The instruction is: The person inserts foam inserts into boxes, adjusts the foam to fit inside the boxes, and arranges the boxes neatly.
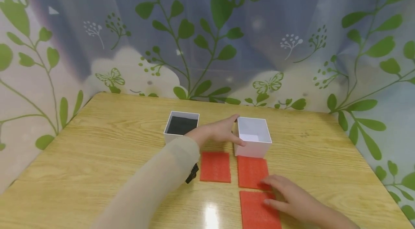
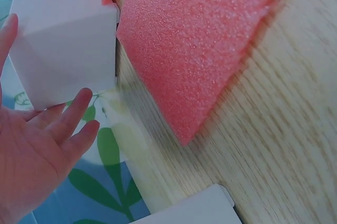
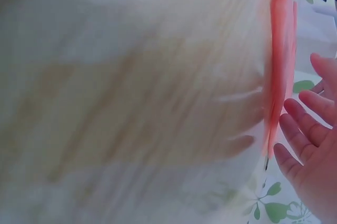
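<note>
A white open-topped box (image 1: 254, 148), pale inside, stands at the centre right in the head view. My left hand (image 1: 222, 130) spans its left side, thumb at the front face and a fingertip at the back corner. In the left wrist view that hand's fingers look fairly straight, some apart from the box (image 2: 63, 50). Three flat red foam sheets lie in front: one on the left (image 1: 215, 167), one near the box (image 1: 253, 172), one closest to me (image 1: 257, 209). Over the right edges of the latter two sits my right hand (image 1: 291, 198), fingers loosely extended; contact is unclear.
A second white box (image 1: 172, 138) holding dark flat material (image 1: 182, 125) stands left of my left hand, partly behind my forearm. Wooden table (image 1: 107, 142) surrounds everything. Behind it hangs a leaf-patterned curtain (image 1: 223, 59).
</note>
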The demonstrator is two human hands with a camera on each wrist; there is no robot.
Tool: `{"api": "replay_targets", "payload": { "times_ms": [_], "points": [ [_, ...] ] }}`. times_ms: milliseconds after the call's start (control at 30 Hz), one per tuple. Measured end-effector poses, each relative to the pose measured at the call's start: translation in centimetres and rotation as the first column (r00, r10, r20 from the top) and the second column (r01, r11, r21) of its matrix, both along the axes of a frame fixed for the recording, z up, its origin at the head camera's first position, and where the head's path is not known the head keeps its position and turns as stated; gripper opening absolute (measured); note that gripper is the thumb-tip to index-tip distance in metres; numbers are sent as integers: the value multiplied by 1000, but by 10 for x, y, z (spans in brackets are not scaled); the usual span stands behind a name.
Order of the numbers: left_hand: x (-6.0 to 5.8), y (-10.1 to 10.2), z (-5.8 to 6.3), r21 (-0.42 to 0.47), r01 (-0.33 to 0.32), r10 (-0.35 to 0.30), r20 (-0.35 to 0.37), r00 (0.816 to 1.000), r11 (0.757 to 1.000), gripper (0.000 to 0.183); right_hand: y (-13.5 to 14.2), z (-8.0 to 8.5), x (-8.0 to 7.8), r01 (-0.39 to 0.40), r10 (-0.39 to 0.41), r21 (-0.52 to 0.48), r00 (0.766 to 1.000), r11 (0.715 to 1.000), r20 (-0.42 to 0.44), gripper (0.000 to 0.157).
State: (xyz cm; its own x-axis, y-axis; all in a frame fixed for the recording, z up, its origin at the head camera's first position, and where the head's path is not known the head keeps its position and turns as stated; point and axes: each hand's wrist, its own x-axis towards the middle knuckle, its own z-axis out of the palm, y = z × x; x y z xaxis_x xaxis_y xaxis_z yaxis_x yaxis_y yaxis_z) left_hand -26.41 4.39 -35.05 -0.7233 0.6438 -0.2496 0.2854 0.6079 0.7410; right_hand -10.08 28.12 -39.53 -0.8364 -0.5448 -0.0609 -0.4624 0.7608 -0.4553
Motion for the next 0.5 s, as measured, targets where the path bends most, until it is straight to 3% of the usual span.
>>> {"api": "replay_targets", "payload": {
  "times_ms": [133,500],
  "points": [
    [0,-1,-1,7,-10,10,7,1000,1000,109,-6,4,5,16,-23,57,992,998,124,66],
    [0,-1,-2,12,0,0,19,1000,1000,109,-16,6,17,-58,32,122,978,991,206,85]
  ]
}}
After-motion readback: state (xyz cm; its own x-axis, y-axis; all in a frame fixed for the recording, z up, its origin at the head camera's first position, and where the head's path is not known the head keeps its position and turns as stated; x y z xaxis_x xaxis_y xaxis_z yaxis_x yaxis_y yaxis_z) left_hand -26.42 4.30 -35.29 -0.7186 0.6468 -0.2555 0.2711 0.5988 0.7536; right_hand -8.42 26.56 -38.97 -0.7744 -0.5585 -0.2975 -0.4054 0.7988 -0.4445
